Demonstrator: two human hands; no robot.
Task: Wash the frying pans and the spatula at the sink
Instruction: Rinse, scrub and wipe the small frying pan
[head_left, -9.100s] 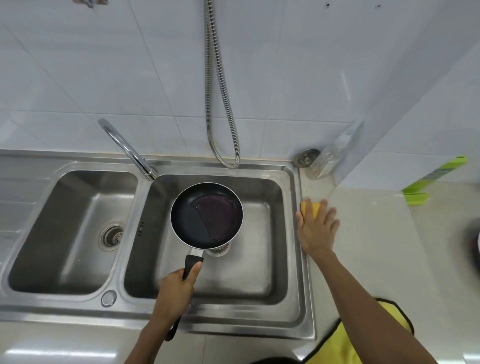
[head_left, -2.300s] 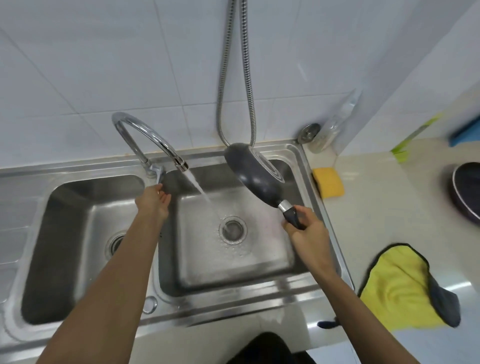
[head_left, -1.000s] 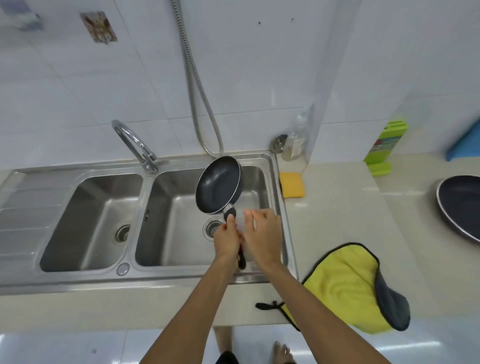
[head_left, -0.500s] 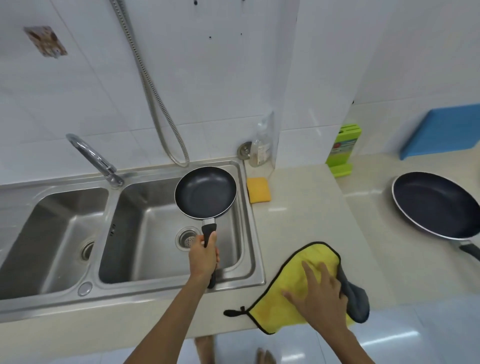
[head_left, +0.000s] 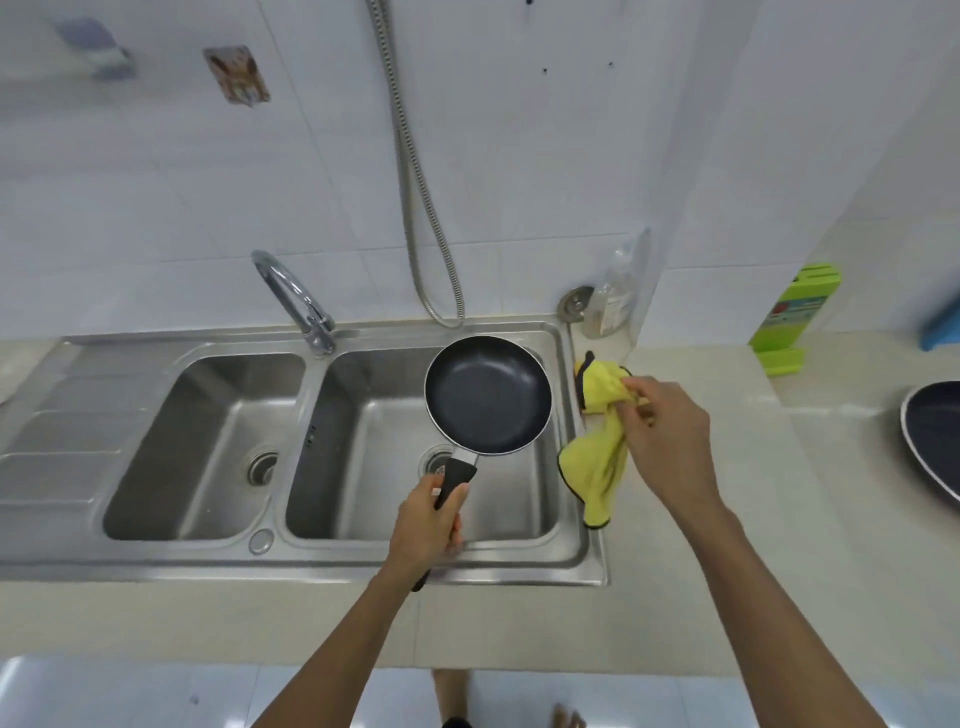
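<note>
A small black frying pan (head_left: 487, 394) hangs level over the right basin of the steel sink (head_left: 584, 499). My left hand (head_left: 426, 530) grips its black handle from below. My right hand (head_left: 667, 441) holds a yellow cloth (head_left: 600, 457) bunched in its fingers just right of the pan, above the sink's right rim; the cloth hangs down. A second, larger black frying pan (head_left: 935, 441) lies on the counter at the far right edge, partly cut off. No spatula is in view.
The tap (head_left: 293, 301) stands behind the divider between the basins, with no water running. A metal hose (head_left: 426, 218) hangs on the tiled wall. A clear bottle (head_left: 615, 301) and a green knife block (head_left: 789, 317) stand at the back of the counter.
My right hand has lifted the yellow cloth off the counter and brought it up beside the pan. The left hand still holds the pan over the right basin.
</note>
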